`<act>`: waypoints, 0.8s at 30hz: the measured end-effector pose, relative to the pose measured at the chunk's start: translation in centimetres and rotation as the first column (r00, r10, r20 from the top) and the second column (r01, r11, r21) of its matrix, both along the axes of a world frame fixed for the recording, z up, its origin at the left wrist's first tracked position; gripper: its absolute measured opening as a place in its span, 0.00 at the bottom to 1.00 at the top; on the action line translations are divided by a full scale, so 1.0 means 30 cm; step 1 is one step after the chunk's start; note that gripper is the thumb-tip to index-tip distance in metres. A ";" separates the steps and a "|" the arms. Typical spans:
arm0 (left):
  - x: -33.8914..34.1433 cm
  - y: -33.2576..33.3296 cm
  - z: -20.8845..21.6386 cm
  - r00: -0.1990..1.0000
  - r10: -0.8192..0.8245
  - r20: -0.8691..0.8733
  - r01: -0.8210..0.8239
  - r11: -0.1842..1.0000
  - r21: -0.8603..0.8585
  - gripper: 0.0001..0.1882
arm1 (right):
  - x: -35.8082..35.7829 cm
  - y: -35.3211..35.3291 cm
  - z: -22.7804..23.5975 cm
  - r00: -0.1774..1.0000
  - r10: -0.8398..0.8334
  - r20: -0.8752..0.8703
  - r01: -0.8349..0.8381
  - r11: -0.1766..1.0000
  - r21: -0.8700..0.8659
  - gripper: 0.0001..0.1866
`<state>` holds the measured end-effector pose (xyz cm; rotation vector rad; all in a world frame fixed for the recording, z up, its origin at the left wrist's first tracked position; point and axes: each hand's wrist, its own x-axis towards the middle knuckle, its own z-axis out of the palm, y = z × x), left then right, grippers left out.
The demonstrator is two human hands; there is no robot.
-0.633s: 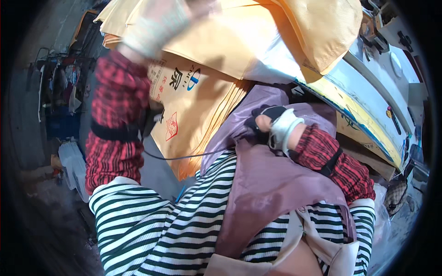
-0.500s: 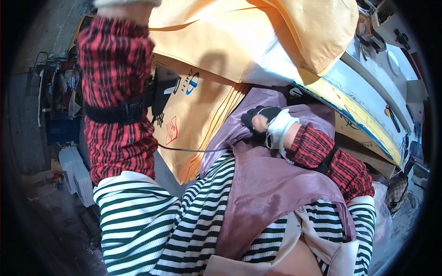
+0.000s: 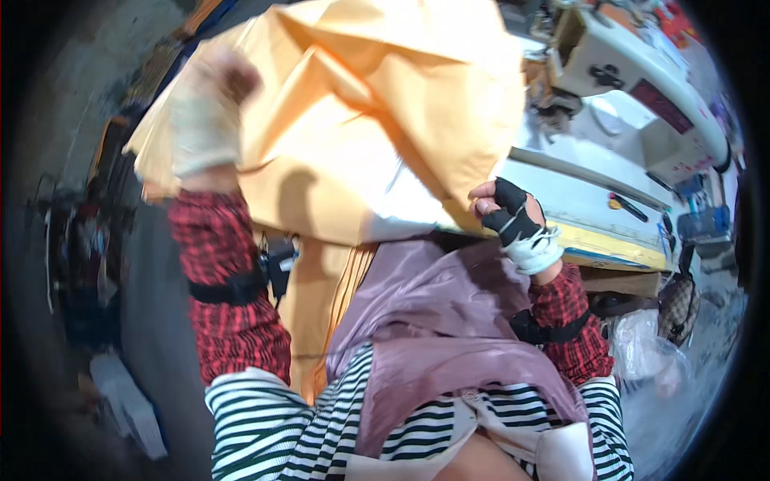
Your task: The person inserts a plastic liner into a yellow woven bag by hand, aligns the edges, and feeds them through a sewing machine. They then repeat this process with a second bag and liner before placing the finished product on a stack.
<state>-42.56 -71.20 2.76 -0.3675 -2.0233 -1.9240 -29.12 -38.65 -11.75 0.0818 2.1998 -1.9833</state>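
A large yellow-orange sack (image 3: pixel 321 176), creased and brightly lit, spreads across the top of the head view. My left hand (image 3: pixel 216 100), in a pale glove and smeared by motion, lies over its left part; its fingers are too blurred to read. At the sack's right edge, my right hand (image 3: pixel 513 215) has its bare fingertips curled together on the border. It wears a black fingerless glove with a white cuff. Below hangs a stack of similar folded sacks (image 3: pixel 313 280), beside the mauve apron (image 3: pixel 433 280) on my lap.
A white sewing machine (image 3: pixel 642 88) stands at the far right on a pale worktable (image 3: pixel 593 180) with a yellow front edge. A small dark-handled tool (image 3: pixel 630 207) lies on it. Clear plastic bags (image 3: pixel 642 345) sit lower right; a light grey object (image 3: pixel 128 405) is on the floor left.
My right hand has moved up and forward from the lap to the sack's right edge. The left hand, at the top border before, now shows over the sack, which has shifted left.
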 end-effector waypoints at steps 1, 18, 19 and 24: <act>0.004 0.014 -0.082 0.986 -0.054 0.155 0.048 0.998 0.040 0.13 | -0.008 0.005 0.014 0.990 -0.118 -0.081 0.122 0.992 0.044 0.12; -0.341 -0.202 -0.185 0.841 0.089 0.533 -0.273 0.921 0.277 0.12 | -0.146 0.020 0.163 0.863 0.033 -0.504 0.029 0.993 0.115 0.10; -0.362 -0.195 -0.147 0.840 0.101 0.533 -0.287 0.917 0.278 0.12 | -0.087 0.010 0.209 0.899 0.099 -0.426 -0.062 0.993 0.101 0.16; -0.610 -0.077 -0.236 0.909 -0.066 0.412 0.002 0.988 0.152 0.21 | 0.095 0.140 0.103 0.976 0.209 -0.063 -0.202 0.975 0.097 0.30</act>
